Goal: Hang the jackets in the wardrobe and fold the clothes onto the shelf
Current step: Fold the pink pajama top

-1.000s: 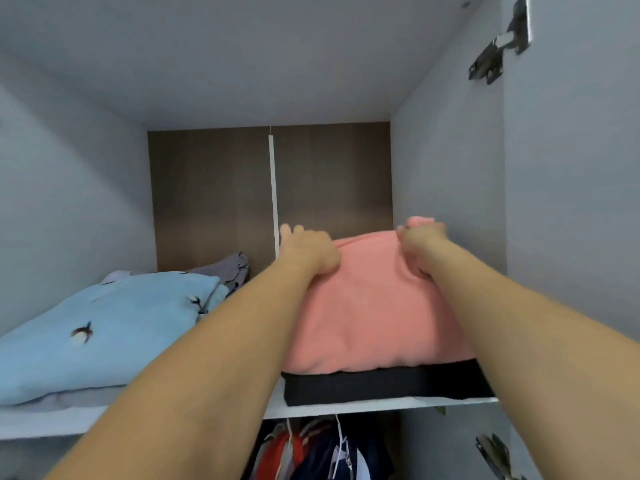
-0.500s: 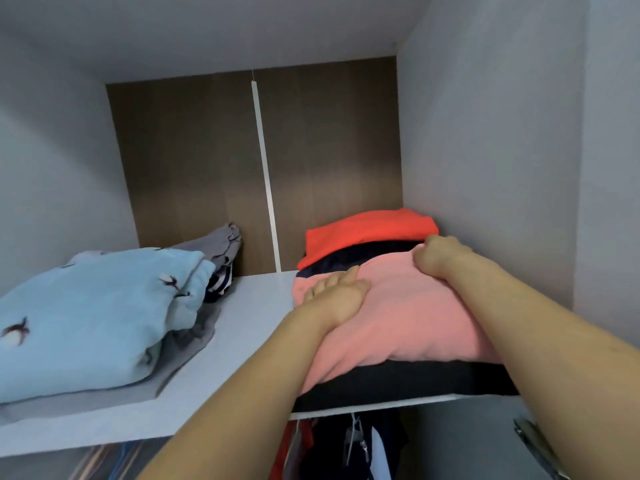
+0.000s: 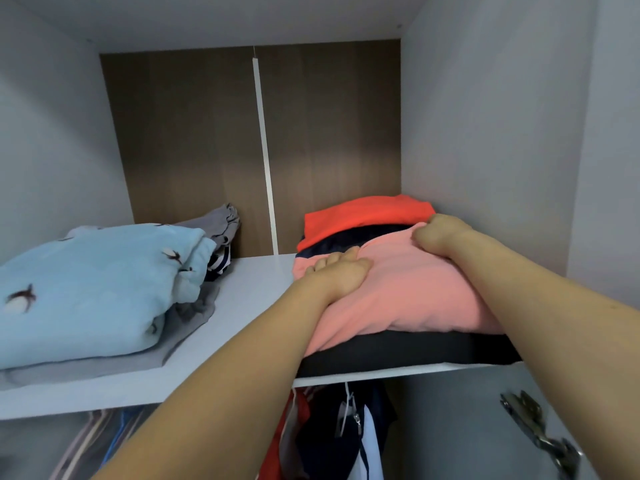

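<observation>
The pink garment now sits lower and nearer than a second ago, settled on the black stack at the right of the shelf. The left hand lies on it, fingers bent; the right hand grips its far edge. Placement looks nearly finished.

Soft matt pink fleece garment; smooth matt white laminate shelf; brown wood-grain back panel; shiny metal hinge.

Both forearms bare (no sleeves, watch, rings).
</observation>
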{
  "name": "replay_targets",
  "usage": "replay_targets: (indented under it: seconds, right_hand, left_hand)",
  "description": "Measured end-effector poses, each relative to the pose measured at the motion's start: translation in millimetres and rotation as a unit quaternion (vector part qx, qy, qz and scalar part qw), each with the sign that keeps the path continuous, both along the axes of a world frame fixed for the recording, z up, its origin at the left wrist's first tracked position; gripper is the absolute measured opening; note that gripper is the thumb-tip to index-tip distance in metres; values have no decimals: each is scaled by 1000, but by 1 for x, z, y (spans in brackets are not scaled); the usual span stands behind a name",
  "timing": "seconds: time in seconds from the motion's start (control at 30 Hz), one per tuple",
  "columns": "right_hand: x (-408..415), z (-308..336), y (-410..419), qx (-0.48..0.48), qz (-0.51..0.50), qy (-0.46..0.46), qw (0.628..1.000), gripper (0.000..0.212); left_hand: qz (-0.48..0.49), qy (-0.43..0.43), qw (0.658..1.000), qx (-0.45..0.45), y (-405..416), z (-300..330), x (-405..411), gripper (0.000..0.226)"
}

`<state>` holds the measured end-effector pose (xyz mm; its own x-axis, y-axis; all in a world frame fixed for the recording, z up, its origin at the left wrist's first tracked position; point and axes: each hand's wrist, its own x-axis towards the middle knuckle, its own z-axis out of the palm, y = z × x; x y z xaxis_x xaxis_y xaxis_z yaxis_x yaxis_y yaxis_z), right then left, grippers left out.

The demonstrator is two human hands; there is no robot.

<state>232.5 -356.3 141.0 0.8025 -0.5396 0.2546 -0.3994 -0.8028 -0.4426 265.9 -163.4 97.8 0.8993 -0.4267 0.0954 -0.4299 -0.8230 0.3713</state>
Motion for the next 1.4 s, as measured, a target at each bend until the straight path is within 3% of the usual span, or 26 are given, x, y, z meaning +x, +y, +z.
replay_targets:
  seconds: [0.17,0.33,0.5,0.7,0.83,1.0,1.23,1.4]
  right_hand:
    - [-38,25,27,-131,-12,-84,988,51]
    - [-98,32,56,-146,37,-145,978,51]
    - [-178,25,96,-157,34,-176,971,54]
    - [-299,-2,142,-161,-23,-177,971,57]
    - [-400,-18,159,-229,-80,-173,955,54]
    - [-547,-19,165,-277,-187,-238,912,53]
    - [-758,-38,148,-261,-327,-196,887,54]
    - [-915,-72,131,-240,-432,-149,857,56]
  left_hand:
    - [-9,-67,997,-35,13,20,-17,54]
    - [-33,-188,977,-94,41,40,-50,53]
    - [-92,-363,922,-104,66,44,-94,52]
    - [-183,-440,865,-155,75,15,-165,57]
    - [-239,-450,834,-210,67,1,-240,60]
    - [-346,-451,770,-290,40,12,-359,62]
    - [-454,-381,728,-344,-37,4,-577,63]
    - [-539,-338,699,-327,-97,-28,-744,67]
